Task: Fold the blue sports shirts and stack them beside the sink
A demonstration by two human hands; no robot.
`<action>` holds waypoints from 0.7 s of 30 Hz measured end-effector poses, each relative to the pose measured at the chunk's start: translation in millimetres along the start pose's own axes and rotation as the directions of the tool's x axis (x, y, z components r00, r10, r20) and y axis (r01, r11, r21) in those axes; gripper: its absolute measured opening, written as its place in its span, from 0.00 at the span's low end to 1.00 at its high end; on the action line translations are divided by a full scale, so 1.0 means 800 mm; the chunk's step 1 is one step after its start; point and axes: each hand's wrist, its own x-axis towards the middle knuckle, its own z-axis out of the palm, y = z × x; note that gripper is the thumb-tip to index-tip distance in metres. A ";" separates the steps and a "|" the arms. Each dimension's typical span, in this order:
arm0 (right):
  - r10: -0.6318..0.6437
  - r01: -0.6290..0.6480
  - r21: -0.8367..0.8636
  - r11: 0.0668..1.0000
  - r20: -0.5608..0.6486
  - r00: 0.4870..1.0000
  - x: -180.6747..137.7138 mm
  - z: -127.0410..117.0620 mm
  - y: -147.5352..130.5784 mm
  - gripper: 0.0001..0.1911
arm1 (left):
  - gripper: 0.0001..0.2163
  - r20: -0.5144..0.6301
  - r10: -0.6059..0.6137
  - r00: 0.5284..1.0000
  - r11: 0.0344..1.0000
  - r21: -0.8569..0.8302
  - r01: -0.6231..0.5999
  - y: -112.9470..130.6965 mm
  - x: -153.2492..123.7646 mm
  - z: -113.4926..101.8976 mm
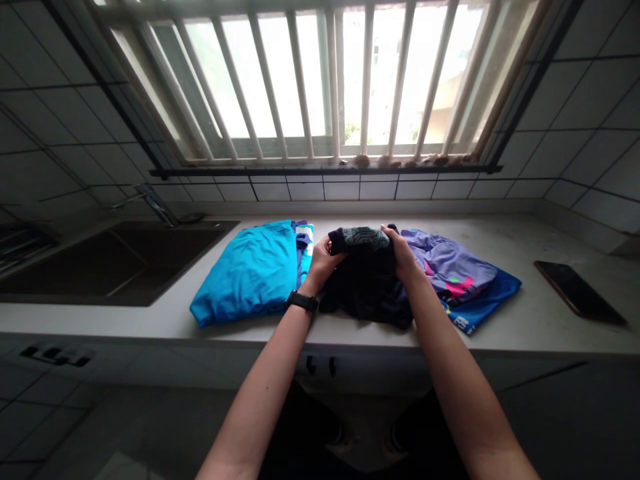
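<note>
A black garment (367,287) with a pale patterned patch lies bunched near the counter's front edge. Its upper edge is lifted between my two hands. My left hand (325,261), with a black watch at the wrist, is closed on the left end of that edge. My right hand (401,250) grips the right end, fingers partly hidden behind the cloth. Left of the black cloth is a bright blue folded garment (250,267), with white and purple fabric at its right side. To the right, a lilac garment (445,260) with a pink print rests on a darker blue one (500,287).
A dark sink (150,267) with a metal faucet (157,203) is set into the counter (525,327) at the left. A dark phone (577,291) lies at the right. Behind is a barred window (295,87) with small stone-like objects (363,161) along its sill.
</note>
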 end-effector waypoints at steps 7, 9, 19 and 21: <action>-0.296 0.198 -0.269 0.943 -0.402 0.867 0.021 -0.014 0.011 0.25 | 0.21 0.051 0.030 0.998 0.999 0.011 -0.031 0.012 -0.004 0.002; -0.447 0.371 -0.304 0.878 -0.240 0.861 0.013 -0.013 0.006 0.24 | 0.18 0.108 0.046 0.993 0.999 0.021 -0.048 0.018 -0.008 0.005; -0.400 0.435 -0.325 0.840 0.173 0.900 -0.005 0.005 0.000 0.16 | 0.23 0.172 -0.047 0.984 0.999 0.017 0.045 0.017 -0.011 0.007; -0.401 0.401 -0.253 0.880 0.055 0.914 -0.001 0.002 -0.002 0.16 | 0.22 0.167 -0.088 0.982 0.996 0.034 0.084 0.017 -0.011 0.007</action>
